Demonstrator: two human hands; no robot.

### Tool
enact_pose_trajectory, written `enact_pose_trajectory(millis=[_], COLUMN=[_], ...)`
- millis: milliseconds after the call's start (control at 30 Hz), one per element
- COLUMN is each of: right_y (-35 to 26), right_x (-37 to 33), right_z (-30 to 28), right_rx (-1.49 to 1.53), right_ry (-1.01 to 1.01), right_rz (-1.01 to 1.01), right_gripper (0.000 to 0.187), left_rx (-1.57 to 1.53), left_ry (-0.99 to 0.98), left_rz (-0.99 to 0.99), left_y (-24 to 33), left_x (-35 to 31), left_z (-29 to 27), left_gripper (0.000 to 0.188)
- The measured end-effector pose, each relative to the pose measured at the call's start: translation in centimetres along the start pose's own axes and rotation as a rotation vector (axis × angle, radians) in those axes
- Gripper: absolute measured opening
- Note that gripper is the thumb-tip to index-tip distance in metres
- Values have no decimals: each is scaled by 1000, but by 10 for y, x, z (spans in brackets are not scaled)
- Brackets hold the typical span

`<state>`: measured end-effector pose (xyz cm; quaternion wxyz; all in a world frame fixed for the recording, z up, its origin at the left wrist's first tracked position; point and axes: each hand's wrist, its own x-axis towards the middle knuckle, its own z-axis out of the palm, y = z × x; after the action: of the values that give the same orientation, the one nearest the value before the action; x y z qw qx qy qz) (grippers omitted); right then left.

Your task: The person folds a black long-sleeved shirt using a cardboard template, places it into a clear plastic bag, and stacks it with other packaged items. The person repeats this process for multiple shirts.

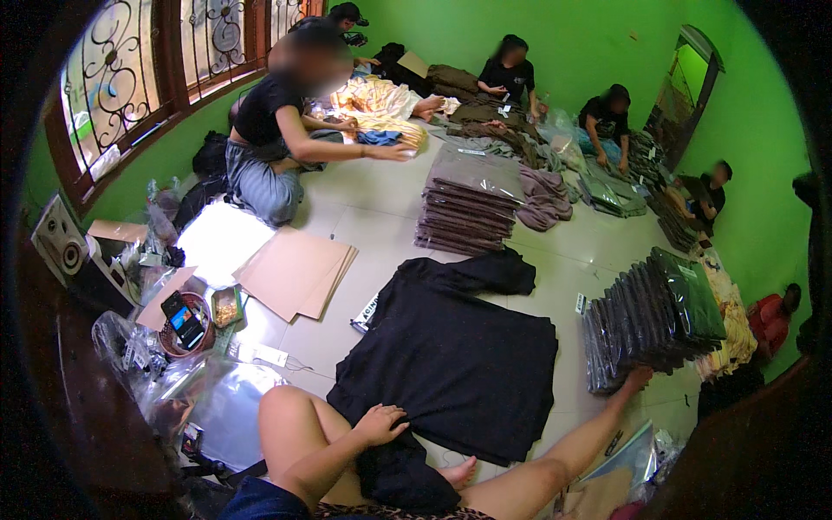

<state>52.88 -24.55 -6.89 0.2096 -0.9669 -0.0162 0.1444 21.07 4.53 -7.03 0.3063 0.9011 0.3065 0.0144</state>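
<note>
A black short-sleeved shirt (459, 355) lies spread on the pale tiled floor in front of me, one sleeve reaching toward the back. Its near left part runs down between my legs, where bunched black cloth (403, 477) rests. My left hand (381, 425) lies on the shirt's near left edge, fingers loosely extended over the cloth, not visibly gripping it. A white tag (366, 314) shows beside the shirt's left edge. My right hand is out of sight.
Brown cardboard sheets (295, 273), clear plastic bags (221, 412) and a basket holding a phone (183, 322) are on the left. Bagged dark garments stand in stacks behind (472, 199) and right (654, 316). My bare leg (572, 446) stretches right. Several people sit among clothes.
</note>
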Motion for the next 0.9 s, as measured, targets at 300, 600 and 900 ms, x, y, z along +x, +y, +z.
enact_pose_trajectory(millis=[300,600,900], right_y=[0,-144,-274], right_x=[2,-23,-135], right_z=[-3,-68,140], right_rx=[41,452,-315], right_ry=[47,475,-352], right_rz=[-35,-1017,-1446], right_gripper=[23,23,41], left_rx=[-11,-183,-354], left_ry=[25,125,783], left_rz=[18,10,90], left_y=[-3,4,-2], left_x=[4,5,24], left_z=[4,-10,-58], left_gripper=[41,33,17])
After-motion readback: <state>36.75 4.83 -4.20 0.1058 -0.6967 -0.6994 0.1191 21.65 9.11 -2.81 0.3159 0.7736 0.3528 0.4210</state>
